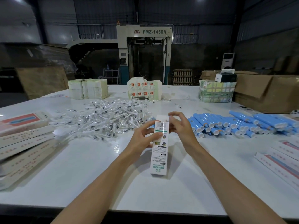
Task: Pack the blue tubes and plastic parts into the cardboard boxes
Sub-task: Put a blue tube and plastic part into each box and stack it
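A long white printed cardboard box (159, 152) stands tilted on the white table (97, 175), its far end flap raised. My left hand (142, 136) grips the box near its upper end, thumb across the front. My right hand (179, 126) is at the top right of the box, fingers curled by the raised flap. A heap of clear-wrapped plastic parts (106, 117) lies behind and to the left. A pile of blue tubes (239, 123) lies to the right.
Finished boxes lie stacked at the left edge (22, 143) and at the right edge (281, 160). Stacks of flat cartons (144, 90) and paper bundles (88, 88) line the far side. A large brown carton (267, 92) stands at far right.
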